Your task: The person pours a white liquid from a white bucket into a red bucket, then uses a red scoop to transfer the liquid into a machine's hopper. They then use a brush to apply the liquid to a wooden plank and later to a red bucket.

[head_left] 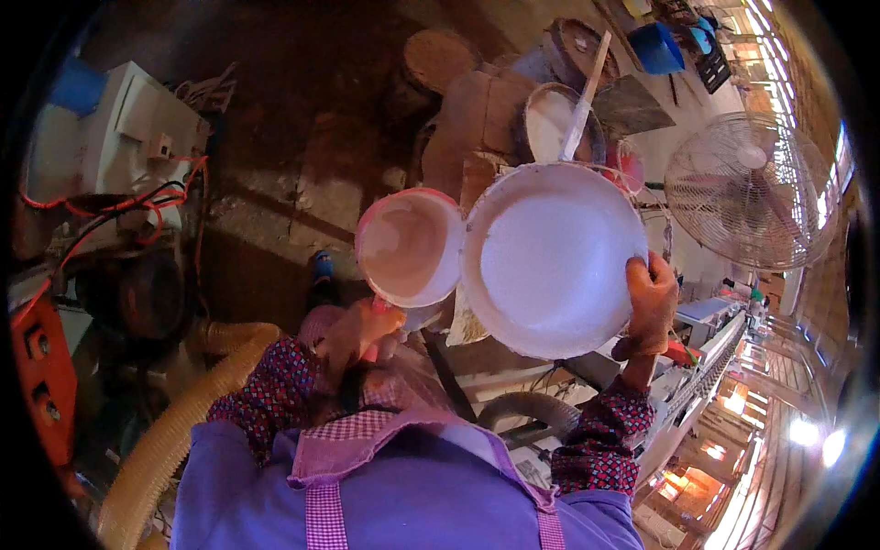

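Seen from above, a person in a purple apron [412, 495] has both bare hands on wide, round vessels in a dim workshop. The left hand [367, 330] is curled closed around the reddish handle of a pink-rimmed dipper [403, 252], whose mouth faces up toward the viewer. The right hand [652, 307] is partly closed, pinching the right rim of a large white basin [555, 261], thumb over the edge. The basin sits in front of the person, just right of the dipper, and their rims look to be meeting. The step in hand seems to be steadying the basin while the dipper is held beside it; the next move probably calls for a firm left grip and a level basin. Beyond them stand a drum [550, 124] with pale contents and a light-coloured stick [584, 105]. Hard to make out: whether the basin's white interior is liquid, powder or bare coating, and whether the rims truly touch. The basin's underside and any support are hidden, as are the right fingertips beneath the rim; the left fingers are slightly blurred.
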`<action>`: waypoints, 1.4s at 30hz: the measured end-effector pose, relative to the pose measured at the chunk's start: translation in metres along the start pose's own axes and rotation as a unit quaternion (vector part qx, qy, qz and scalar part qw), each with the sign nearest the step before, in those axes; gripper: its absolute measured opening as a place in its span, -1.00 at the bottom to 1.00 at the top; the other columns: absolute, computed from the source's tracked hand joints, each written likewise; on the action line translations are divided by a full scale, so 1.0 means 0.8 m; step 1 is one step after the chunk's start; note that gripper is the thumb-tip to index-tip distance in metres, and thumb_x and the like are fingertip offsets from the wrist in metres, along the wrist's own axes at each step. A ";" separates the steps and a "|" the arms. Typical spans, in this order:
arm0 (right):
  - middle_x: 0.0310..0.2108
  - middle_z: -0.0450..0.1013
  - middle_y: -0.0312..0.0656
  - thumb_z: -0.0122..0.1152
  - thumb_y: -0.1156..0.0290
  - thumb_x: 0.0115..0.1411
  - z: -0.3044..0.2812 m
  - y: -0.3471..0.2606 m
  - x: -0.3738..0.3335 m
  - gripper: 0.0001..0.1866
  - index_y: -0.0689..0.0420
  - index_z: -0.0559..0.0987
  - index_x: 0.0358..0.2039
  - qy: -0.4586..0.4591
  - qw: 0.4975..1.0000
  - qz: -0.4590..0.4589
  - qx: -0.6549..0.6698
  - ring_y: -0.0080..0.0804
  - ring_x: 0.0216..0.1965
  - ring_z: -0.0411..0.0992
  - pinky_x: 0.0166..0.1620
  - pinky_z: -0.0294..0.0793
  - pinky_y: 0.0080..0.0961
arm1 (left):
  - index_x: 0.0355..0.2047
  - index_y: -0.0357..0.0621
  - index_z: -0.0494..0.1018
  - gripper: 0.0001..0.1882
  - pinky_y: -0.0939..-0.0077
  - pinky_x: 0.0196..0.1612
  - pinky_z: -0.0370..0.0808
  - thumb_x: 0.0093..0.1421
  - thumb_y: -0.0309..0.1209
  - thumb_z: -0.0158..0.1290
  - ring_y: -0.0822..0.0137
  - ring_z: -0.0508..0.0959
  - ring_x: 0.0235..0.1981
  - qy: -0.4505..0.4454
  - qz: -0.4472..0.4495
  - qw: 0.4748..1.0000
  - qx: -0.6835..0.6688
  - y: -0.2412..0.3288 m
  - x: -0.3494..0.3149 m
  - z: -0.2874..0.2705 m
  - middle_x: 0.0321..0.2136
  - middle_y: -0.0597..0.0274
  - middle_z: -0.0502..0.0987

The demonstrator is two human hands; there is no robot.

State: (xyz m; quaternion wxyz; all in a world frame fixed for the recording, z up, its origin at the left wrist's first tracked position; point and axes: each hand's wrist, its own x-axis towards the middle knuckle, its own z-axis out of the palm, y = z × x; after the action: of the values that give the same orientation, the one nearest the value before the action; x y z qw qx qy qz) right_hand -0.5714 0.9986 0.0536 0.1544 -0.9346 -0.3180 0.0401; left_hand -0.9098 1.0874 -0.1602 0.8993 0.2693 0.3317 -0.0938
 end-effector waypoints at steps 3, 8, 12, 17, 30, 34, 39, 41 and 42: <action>-0.38 0.52 0.03 0.05 0.33 0.08 0.008 -0.029 -0.009 -0.67 0.30 0.58 -0.25 -0.009 1.000 0.001 -0.007 -0.22 -0.38 0.46 -0.24 0.40 -0.38 | -0.17 -0.20 0.46 -0.68 0.55 -0.47 0.42 0.18 -0.24 0.10 0.46 0.45 -0.51 0.013 0.026 1.000 -0.011 -0.010 -0.001 -0.008 -0.46 0.26 0.48; -0.34 0.52 0.08 0.06 0.29 0.06 0.015 -0.028 -0.018 -0.63 0.29 0.58 -0.21 0.040 0.999 -0.026 -0.025 -0.06 -0.31 0.50 -0.16 0.43 -0.30 | -0.23 -0.17 0.46 -0.75 0.57 -0.51 0.39 0.20 -0.26 0.09 0.49 0.41 -0.57 0.035 0.031 0.998 0.052 -0.048 0.034 -0.033 -0.47 0.26 0.48; -0.29 0.52 0.11 0.06 0.28 0.06 0.025 -0.042 -0.023 -0.62 0.26 0.58 -0.19 0.048 0.995 -0.044 -0.075 0.07 -0.25 0.49 -0.14 0.43 -0.22 | -0.31 -0.23 0.51 -0.72 0.50 -0.42 0.42 0.12 -0.24 0.09 0.41 0.48 -0.49 0.045 -0.023 0.999 0.014 -0.051 0.042 -0.039 -0.45 0.24 0.54; -0.27 0.52 0.12 0.07 0.29 0.07 0.031 -0.069 -0.026 -0.62 0.25 0.57 -0.17 0.047 0.990 -0.043 -0.123 0.12 -0.22 0.48 -0.10 0.43 -0.18 | -0.31 -0.24 0.51 -0.76 0.48 -0.44 0.43 0.11 -0.31 0.13 0.40 0.50 -0.51 0.035 0.013 0.998 -0.056 -0.060 0.047 -0.046 -0.49 0.21 0.54; -0.25 0.50 0.19 0.07 0.30 0.07 0.053 -0.119 -0.046 -0.61 0.29 0.55 -0.15 0.065 0.977 -0.080 -0.184 0.12 -0.21 0.49 -0.11 0.45 -0.18 | -0.33 -0.24 0.50 -0.79 0.51 -0.51 0.40 0.12 -0.34 0.13 0.38 0.49 -0.57 0.023 -0.002 0.997 -0.070 -0.034 0.036 -0.058 -0.51 0.16 0.54; -0.26 0.51 0.17 0.07 0.31 0.07 0.059 -0.140 -0.053 -0.61 0.29 0.55 -0.15 0.054 0.975 -0.081 -0.200 0.13 -0.23 0.49 -0.11 0.45 -0.17 | -0.34 -0.26 0.51 -0.78 0.53 -0.49 0.41 0.12 -0.33 0.12 0.38 0.50 -0.55 0.070 -0.022 0.996 -0.041 -0.030 0.033 -0.057 -0.50 0.16 0.56; -0.29 0.51 0.14 0.10 0.32 0.06 0.068 -0.128 -0.058 -0.63 0.28 0.54 -0.16 0.087 0.962 -0.130 -0.226 0.11 -0.24 0.48 -0.12 0.44 -0.15 | -0.38 -0.24 0.51 -0.78 0.54 -0.48 0.40 0.14 -0.30 0.07 0.41 0.50 -0.54 -0.010 0.010 1.000 0.012 -0.040 0.049 -0.083 -0.53 0.21 0.55; -0.35 0.50 0.13 0.13 0.34 0.06 0.063 -0.137 -0.056 -0.67 0.26 0.52 -0.18 0.046 0.973 -0.108 -0.199 0.09 -0.26 0.47 -0.15 0.42 -0.14 | -0.40 -0.23 0.51 -0.77 0.54 -0.48 0.39 0.14 -0.29 0.05 0.42 0.50 -0.55 -0.004 0.051 0.997 0.065 -0.028 0.035 -0.078 -0.55 0.23 0.54; -0.34 0.50 0.13 0.13 0.34 0.06 0.063 -0.137 -0.055 -0.66 0.26 0.51 -0.18 0.051 0.972 -0.111 -0.201 0.08 -0.25 0.46 -0.15 0.42 -0.13 | -0.42 -0.22 0.51 -0.77 0.53 -0.48 0.39 0.14 -0.28 0.05 0.42 0.49 -0.55 -0.017 0.058 0.996 0.062 -0.028 0.038 -0.079 -0.56 0.24 0.53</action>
State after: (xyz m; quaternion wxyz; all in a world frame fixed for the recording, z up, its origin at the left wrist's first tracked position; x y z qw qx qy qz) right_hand -0.6792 1.0672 0.0388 -0.0169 -0.9061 -0.4132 -0.0896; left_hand -0.9291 1.1032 -0.2292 0.8902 0.3414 0.2942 -0.0665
